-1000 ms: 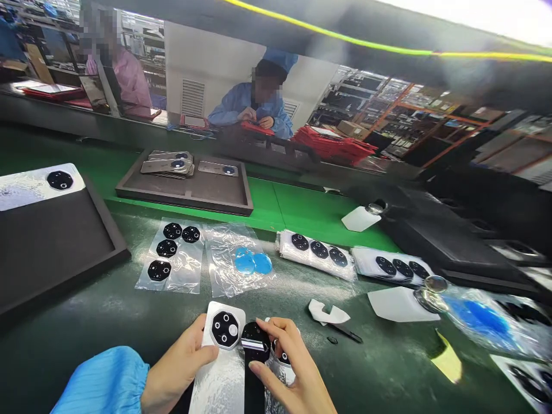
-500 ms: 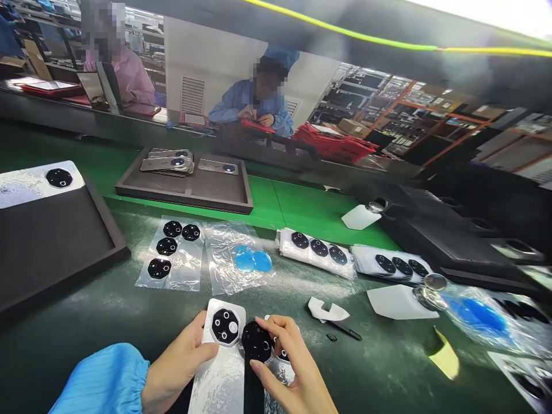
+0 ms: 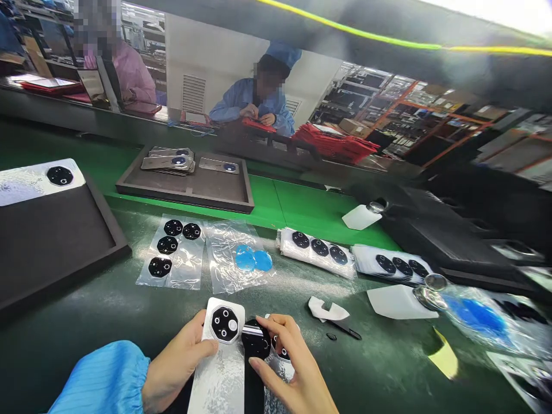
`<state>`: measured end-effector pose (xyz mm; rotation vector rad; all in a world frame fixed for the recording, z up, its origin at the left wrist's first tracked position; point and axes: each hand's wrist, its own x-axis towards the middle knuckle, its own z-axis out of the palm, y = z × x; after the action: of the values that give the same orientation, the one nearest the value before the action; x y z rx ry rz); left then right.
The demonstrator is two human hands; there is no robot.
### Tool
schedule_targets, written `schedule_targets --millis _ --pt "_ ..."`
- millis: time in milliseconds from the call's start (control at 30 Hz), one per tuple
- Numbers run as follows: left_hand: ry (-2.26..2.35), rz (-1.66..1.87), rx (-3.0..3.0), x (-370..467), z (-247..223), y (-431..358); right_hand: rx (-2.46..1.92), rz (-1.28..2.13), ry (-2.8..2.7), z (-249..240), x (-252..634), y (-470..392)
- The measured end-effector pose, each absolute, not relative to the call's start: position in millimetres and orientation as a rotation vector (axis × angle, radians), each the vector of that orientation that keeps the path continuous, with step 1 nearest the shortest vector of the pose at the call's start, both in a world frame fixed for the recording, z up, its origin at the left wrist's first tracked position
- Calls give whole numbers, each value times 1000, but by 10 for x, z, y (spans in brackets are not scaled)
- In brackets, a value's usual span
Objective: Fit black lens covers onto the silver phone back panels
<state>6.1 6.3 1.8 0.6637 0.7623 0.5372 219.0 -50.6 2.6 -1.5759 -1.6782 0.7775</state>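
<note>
My left hand (image 3: 176,359) grips the edge of a silver phone back cover (image 3: 219,371), its thumb resting beside the round black camera area (image 3: 225,325). Between the thumb and fingers of my right hand (image 3: 297,365) is a black camera lens cover (image 3: 254,345), held just right of that camera area. A bright band of light crosses the lens cover. Partly hidden behind my right hand lies another silver phone back cover (image 3: 279,374). A black strip shows between the two covers.
Bagged lens covers (image 3: 167,245), a plastic bag with blue discs (image 3: 245,259) and stacked lens packs (image 3: 319,248) lie ahead. Tweezers (image 3: 347,329) and white bottles (image 3: 394,302) are at right. A dark tray (image 3: 103,210) stands left, a phone tray (image 3: 185,192) behind. Two people sit beyond.
The lens cover in my right hand has tilted slightly and now reflects a bright stripe. My hands otherwise stay nearly in place.
</note>
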Motion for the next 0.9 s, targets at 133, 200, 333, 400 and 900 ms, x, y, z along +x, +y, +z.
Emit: schedule_targets --millis 133,200,333,400,900 --pt "746 537 670 53 11 57 -1593 784 -1685 30 2199 -503" --pt "741 539 670 50 9 46 -1585 781 -1707 28 2201 -500" --pt "740 555 683 56 15 32 -1592 765 -1714 28 2192 -496" --pt "737 560 691 64 24 35 -1597 762 -1718 36 2188 -496" --pt "700 512 723 56 3 -2 -1448 742 -1817 -60 2001 -349"
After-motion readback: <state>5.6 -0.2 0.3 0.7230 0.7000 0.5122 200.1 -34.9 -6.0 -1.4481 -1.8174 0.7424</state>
